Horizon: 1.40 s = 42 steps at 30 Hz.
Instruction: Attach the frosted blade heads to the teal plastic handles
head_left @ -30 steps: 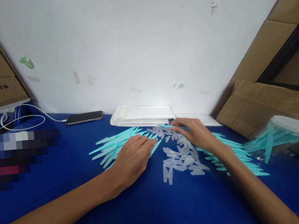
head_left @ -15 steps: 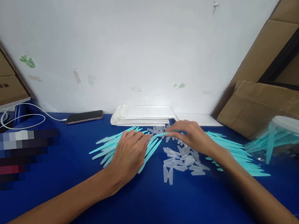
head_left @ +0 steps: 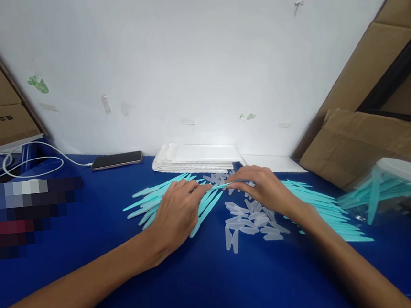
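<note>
A slim teal eyebrow razor [head_left: 221, 185] is held level between both hands. My left hand [head_left: 181, 209] pinches its left end, fingers closed, over a fan of teal razors [head_left: 148, 199] on the blue table. At the other end, my right hand [head_left: 260, 187] grips with thumb and forefinger; whether a cap is in those fingers is hidden. Below and between the hands lie many translucent white caps [head_left: 247, 222], loose and overlapping. More caps [head_left: 216, 178] show behind the razor. Right of my right forearm, another row of teal razors [head_left: 335, 214] is spread out.
A stack of white sleeves [head_left: 195, 157] stands against the white wall. At back left lies a phone [head_left: 117, 160] with a white cable [head_left: 61, 152]. To the right are a clear tub with a white rim [head_left: 405, 172], holding teal razors, and cardboard boxes [head_left: 365, 135]. A blurred patch covers the left edge.
Almost nothing differs. My left fingertips have shifted slightly right along the razor, and the whole view has moved very slightly.
</note>
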{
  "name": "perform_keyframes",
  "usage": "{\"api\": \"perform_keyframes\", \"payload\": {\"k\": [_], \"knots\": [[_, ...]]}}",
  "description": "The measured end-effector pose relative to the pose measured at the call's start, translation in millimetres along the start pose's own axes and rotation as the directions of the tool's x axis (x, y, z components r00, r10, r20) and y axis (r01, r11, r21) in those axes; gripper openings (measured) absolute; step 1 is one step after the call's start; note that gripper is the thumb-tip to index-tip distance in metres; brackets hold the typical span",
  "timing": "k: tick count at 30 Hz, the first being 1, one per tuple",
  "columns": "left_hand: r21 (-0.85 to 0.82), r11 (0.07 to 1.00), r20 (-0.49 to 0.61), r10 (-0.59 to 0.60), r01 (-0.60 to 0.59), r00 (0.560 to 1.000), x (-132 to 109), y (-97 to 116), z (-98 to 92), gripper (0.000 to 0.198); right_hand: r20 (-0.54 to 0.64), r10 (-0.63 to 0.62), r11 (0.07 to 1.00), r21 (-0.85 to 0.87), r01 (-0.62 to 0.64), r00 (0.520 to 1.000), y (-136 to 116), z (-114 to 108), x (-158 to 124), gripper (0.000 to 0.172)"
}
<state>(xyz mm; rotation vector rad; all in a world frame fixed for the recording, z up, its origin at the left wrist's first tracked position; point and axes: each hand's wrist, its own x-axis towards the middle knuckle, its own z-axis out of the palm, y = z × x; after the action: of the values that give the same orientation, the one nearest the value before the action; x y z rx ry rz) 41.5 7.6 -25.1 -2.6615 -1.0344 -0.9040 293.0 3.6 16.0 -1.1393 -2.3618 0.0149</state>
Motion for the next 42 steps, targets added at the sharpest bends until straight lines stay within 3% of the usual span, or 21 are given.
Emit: {"api": "perform_keyframes", "payload": {"k": [9,15,20,26,31,33,36,42], "knots": [[-0.182,0.982,-0.092,0.031,-0.048,0.995,-2.8,2.7,1.6,0.028,-0.031,-0.055,0.994,0.090,0.058,0.998,-19.2,15.1,-0.4,0.020],[-0.186,0.980,-0.002,0.067,-0.066,0.998,-3.9,10.8,-1.4,0.026,0.006,-0.084,0.996,0.012,0.084,0.996,-18.1,13.7,-0.5,0.020],[-0.188,0.972,0.088,0.164,-0.145,0.983,-6.2,16.4,-6.2,0.040,0.052,-0.094,0.988,-0.117,0.100,0.994,-7.8,7.0,0.1,0.029],[-0.184,0.954,0.070,0.252,-0.236,0.965,-5.5,12.7,-7.5,0.025,-0.038,0.038,0.967,-0.250,-0.046,0.999,15.4,0.4,-2.9,0.029],[-0.138,0.943,0.114,0.317,-0.301,0.941,-7.1,14.0,-6.5,0.019,-0.032,0.178,0.915,-0.363,-0.178,0.983,26.9,-1.4,-3.5,0.027],[-0.126,0.943,0.147,0.325,-0.308,0.934,-7.5,15.2,-6.7,0.020,-0.023,0.312,0.853,-0.434,-0.291,0.950,32.1,-5.1,-5.2,0.027],[-0.132,0.950,0.209,0.305,-0.282,0.929,-7.2,16.5,-8.0,0.022,-0.003,0.539,0.737,-0.481,-0.474,0.842,49.0,-16.1,-13.8,0.029],[-0.112,0.976,0.290,0.211,-0.186,0.933,-6.2,18.4,-10.9,0.027,0.117,0.725,0.657,-0.411,-0.632,0.678,100.9,-46.2,-43.6,0.025]]}}
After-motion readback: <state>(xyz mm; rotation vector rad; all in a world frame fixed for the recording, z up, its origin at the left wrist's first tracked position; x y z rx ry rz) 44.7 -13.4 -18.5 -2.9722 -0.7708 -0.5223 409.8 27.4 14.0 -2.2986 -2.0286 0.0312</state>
